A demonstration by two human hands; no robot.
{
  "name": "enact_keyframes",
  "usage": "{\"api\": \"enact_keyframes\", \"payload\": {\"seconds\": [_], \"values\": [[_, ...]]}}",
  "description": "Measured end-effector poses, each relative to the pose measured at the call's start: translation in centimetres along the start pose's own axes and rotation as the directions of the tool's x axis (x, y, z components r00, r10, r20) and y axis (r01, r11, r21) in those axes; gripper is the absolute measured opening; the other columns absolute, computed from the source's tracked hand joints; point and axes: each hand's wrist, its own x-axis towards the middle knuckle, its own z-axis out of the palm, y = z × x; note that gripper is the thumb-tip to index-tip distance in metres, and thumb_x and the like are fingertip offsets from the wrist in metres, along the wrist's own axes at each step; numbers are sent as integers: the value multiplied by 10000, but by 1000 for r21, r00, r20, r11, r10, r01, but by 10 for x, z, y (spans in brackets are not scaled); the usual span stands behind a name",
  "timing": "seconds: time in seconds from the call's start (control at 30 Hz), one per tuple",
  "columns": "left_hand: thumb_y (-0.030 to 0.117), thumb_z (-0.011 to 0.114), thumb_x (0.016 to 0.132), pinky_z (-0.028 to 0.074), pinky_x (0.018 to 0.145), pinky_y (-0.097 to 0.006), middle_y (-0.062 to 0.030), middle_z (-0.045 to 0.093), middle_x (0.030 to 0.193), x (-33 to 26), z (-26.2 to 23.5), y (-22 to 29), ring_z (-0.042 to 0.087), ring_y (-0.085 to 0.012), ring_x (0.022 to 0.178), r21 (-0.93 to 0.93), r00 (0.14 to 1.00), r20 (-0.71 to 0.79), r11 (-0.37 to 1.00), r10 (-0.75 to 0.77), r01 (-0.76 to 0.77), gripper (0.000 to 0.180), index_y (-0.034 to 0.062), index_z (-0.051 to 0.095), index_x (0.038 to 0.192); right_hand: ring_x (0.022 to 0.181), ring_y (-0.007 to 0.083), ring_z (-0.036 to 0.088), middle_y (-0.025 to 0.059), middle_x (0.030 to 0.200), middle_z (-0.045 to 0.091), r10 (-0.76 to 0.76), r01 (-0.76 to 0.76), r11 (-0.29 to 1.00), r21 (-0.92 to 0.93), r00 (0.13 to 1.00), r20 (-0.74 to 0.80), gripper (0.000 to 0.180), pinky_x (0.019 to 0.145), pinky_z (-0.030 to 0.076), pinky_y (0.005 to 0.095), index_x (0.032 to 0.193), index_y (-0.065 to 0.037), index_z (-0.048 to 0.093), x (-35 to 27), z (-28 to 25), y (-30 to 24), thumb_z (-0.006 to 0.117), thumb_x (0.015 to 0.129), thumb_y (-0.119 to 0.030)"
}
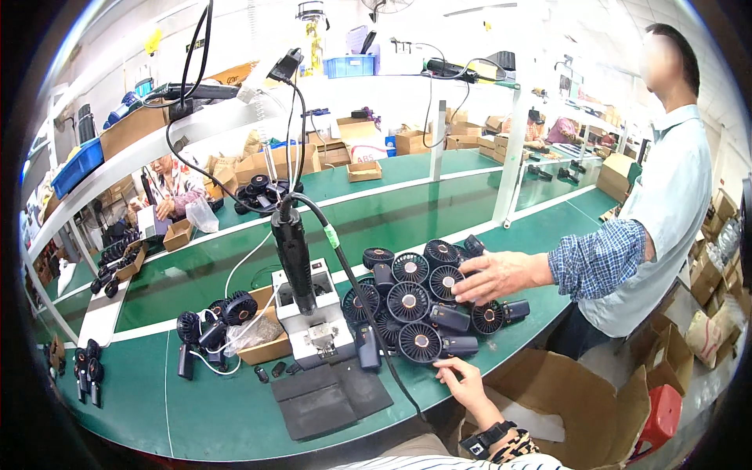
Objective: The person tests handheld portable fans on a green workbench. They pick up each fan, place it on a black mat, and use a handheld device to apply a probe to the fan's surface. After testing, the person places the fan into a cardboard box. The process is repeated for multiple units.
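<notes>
1. In the head view, our right hand (464, 381) reaches in from the lower edge, its fingers loosely parted and slightly bent. We see nothing in its grasp. The fingertips are just beside the lowest fan (420, 343) of the pile; whether they touch it, we cannot tell. A dark watch (489, 439) sits on the wrist.
2. Our left hand lies outside this view, so we cannot tell its state.
3. The handheld fans (409, 301), black with round grilles, lie heaped on the green counter (211, 427), in front of us and right of the middle, some overlapping others.
4. From the right, a co-worker's hand (501, 276) extends over the heap, fingers spread, at the edge of one upper fan (445, 280). Its wrist is in a checked sleeve (599, 254).
5. Left of our heap, a black cylindrical tool (291, 254) hangs upright above a whitish fixture (301, 348). Dark mats (309, 419) lie on the counter before it.
6. Further left, we see more fans (239, 308) beside a small cardboard tray (266, 352).
7. Near our right hand, a large open carton (603, 392) stands beside the counter's edge.
</notes>
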Motion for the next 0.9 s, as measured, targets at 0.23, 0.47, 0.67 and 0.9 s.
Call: {"api": "enact_keyframes", "payload": {"seconds": [0.23,0.47,0.67,0.9], "values": [[399,688,840,388,979,-350,-142,547,1203,-50,3,-32,485,-239,1136,63,984,156,995,-90,81,600,24,488,1263,717,142,649,78,829,670,-27,28,999,-25,999,22,89,666,514,269,920,-1,645,1,-1,8,575,865,-9],[384,679,850,396,962,-348,-136,556,1171,-97,14,-80,493,-232,1107,93,925,325,980,-198,177,558,23,500,1236,736,140,646,72,826,667,-35,35,998,-57,999,3,82,677,492,259,920,-3,641,0,1,6,593,853,-1],[372,672,859,403,946,-345,-130,563,1144,-114,28,-97,500,-226,1081,72,907,349,971,-237,226,523,22,511,1212,735,124,637,59,815,650,-47,47,999,-23,999,-15,90,672,484,250,928,-6,639,-1,6,6,578,865,12],[358,664,869,411,929,-343,-124,572,1112,-87,23,-66,509,-218,1052,29,963,209,985,-173,171,483,22,523,1185,736,134,654,67,830,661,-61,61,996,-59,998,-8,102,667,494,247,942,-12,646,0,0,1,588,859,-1]]}}
